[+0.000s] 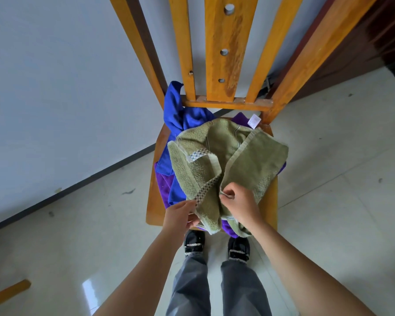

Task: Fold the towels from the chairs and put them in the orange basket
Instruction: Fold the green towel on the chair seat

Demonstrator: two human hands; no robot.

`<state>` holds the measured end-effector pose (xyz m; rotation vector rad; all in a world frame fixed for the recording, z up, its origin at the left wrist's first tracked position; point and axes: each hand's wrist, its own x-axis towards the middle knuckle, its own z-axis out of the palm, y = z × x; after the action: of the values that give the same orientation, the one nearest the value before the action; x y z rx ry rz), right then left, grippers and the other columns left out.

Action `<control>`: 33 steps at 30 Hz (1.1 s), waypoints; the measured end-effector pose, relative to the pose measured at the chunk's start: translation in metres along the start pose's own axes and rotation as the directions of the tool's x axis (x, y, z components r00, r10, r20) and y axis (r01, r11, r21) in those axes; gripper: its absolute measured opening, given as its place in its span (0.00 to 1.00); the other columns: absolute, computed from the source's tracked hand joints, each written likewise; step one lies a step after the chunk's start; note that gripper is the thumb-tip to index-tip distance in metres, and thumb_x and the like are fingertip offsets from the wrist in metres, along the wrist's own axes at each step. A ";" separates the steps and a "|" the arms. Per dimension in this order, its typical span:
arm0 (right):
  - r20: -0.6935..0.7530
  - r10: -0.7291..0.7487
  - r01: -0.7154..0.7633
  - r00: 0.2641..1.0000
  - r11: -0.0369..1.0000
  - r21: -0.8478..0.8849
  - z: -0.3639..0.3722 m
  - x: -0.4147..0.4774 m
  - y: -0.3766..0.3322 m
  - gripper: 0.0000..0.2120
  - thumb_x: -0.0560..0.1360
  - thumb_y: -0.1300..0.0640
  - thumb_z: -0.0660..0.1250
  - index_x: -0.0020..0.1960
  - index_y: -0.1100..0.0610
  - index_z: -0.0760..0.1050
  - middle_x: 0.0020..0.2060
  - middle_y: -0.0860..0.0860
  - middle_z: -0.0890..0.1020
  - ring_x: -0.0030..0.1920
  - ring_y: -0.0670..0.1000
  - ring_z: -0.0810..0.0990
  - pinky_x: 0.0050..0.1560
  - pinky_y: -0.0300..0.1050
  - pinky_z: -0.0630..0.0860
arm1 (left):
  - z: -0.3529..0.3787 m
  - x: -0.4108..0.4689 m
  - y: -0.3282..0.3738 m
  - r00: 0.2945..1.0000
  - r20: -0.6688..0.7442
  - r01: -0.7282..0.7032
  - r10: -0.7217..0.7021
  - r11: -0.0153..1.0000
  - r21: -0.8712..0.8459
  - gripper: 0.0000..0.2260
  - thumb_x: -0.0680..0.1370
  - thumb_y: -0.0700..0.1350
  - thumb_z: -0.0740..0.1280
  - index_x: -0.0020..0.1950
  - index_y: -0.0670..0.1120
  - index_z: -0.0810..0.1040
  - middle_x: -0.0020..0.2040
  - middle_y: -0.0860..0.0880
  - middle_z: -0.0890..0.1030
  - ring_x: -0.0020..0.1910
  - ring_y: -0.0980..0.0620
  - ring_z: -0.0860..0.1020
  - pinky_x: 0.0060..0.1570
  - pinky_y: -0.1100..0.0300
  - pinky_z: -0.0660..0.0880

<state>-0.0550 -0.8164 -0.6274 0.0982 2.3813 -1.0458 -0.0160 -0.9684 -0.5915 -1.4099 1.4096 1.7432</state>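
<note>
An olive-green towel (249, 160) with a checkered band lies crumpled on top of a pile on the wooden chair's seat (154, 190). My left hand (180, 216) pinches the towel's near edge at the checkered band. My right hand (238, 205) grips a fold of the same towel just to the right. Under it lie a blue towel (176, 117), draped up towards the chair back, and a purple towel (163, 185) with a white label. The orange basket is not in view.
The chair's slatted wooden back (226, 53) rises straight ahead, close to a white wall (55, 87). Glossy tiled floor (340, 179) surrounds the chair. A wooden piece (8, 290) shows at the lower left. My feet stand right in front of the seat.
</note>
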 end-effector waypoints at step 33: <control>-0.354 0.269 -0.269 0.896 0.962 0.051 0.013 -0.058 0.017 0.22 0.69 0.48 0.71 0.52 0.65 0.76 0.55 0.62 0.78 0.56 0.63 0.74 0.54 0.55 0.72 | 0.073 -0.111 0.094 0.908 0.350 -0.129 0.232 0.948 -0.292 0.05 0.77 0.33 0.62 0.41 0.36 0.73 0.32 0.43 0.80 0.27 0.54 0.81 0.32 0.64 0.80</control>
<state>0.0046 -0.8060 -0.6172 0.6533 2.5878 -0.9579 -0.0864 -0.9104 -0.4569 -1.0028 1.1574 2.2503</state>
